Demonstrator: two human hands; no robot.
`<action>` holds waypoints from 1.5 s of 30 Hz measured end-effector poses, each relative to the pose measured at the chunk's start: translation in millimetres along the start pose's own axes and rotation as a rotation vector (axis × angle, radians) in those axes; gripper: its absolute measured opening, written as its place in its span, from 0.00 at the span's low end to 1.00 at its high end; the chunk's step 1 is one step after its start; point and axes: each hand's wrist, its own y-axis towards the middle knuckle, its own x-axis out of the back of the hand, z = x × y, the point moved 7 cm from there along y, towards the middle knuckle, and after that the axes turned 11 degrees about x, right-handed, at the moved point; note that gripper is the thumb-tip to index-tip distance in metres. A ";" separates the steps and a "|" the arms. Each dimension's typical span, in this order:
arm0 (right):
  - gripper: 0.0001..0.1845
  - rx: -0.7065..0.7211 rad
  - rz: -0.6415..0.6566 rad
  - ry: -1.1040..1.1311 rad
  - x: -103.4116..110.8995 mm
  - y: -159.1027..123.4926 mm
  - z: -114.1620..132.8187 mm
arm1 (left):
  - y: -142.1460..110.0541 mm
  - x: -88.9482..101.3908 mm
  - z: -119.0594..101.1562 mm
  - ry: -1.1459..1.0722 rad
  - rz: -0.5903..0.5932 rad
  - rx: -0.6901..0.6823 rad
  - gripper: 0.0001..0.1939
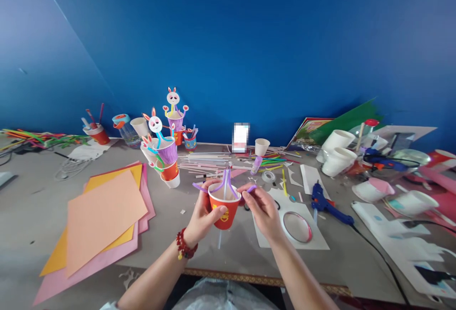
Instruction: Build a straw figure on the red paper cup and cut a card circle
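My left hand [206,216] is wrapped round a red paper cup [224,216] with yellow print, held upright above the table near its front edge. Purple straws [228,184] rise from inside the cup and bend outward over its rim on both sides. Below the cup's base a pale clear straw sticks out. At the cup's right rim, my right hand [261,205] pinches the end of one purple straw between thumb and fingers. A second purple straw end pokes out on the left, past my left fingers.
Stacked coloured paper [107,219] lies on the left. Behind it stand rabbit-faced cup figures [162,150]. On the right are a blue glue gun [329,208], a tape roll [297,227] on white card, a white power strip [388,246] and several white cups [338,160]. Loose straws [203,158] lie at the back.
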 end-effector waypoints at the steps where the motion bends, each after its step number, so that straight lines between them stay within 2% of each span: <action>1: 0.12 0.013 0.003 -0.008 -1.9 0.6 -0.6 | 0.1 1.8 0.4 -0.005 -0.026 -0.007 0.35; 5: 0.12 0.052 -0.005 0.016 -9.7 1.7 -7.2 | -0.3 5.3 1.5 -0.026 -0.090 -0.043 0.35; 10: 0.14 0.048 -0.022 0.068 -14.2 2.6 -15.8 | -0.8 4.4 0.9 -0.057 -0.080 -0.042 0.39; 16: 0.12 0.075 -0.070 0.088 -14.4 1.9 -21.8 | 2.5 3.7 -0.4 -0.106 -0.080 -0.034 0.42; 22: 0.14 0.056 -0.098 0.180 -17.4 2.0 -31.6 | 5.6 6.6 6.5 -0.186 -0.171 0.051 0.38; 27: 0.13 0.037 -0.118 0.214 -17.4 -0.5 -45.1 | 8.3 6.5 10.2 -0.233 -0.201 0.097 0.38; 32: 0.19 0.060 -0.071 0.201 -20.5 -4.2 -52.2 | 6.1 2.2 15.6 -0.166 -0.162 0.066 0.42; 35: 0.28 0.040 -0.055 0.263 -22.3 -6.3 -56.1 | 8.9 2.2 16.1 -0.210 -0.043 0.077 0.40; 37: 0.30 0.021 -0.070 0.303 -21.0 -7.4 -58.7 | 14.6 9.2 4.7 -0.267 0.054 0.049 0.41; 40: 0.28 -0.014 -0.064 0.360 -20.3 -8.3 -62.4 | 29.6 38.6 -27.3 -0.259 -0.009 0.015 0.36; 42: 0.28 -0.030 -0.033 0.384 -22.0 -8.9 -64.5 | 42.4 43.1 -50.6 -0.032 0.053 0.078 0.26; 45: 0.27 -0.022 -0.001 0.382 -24.3 -10.4 -67.6 | 58.0 32.4 -77.4 0.372 0.166 0.152 0.19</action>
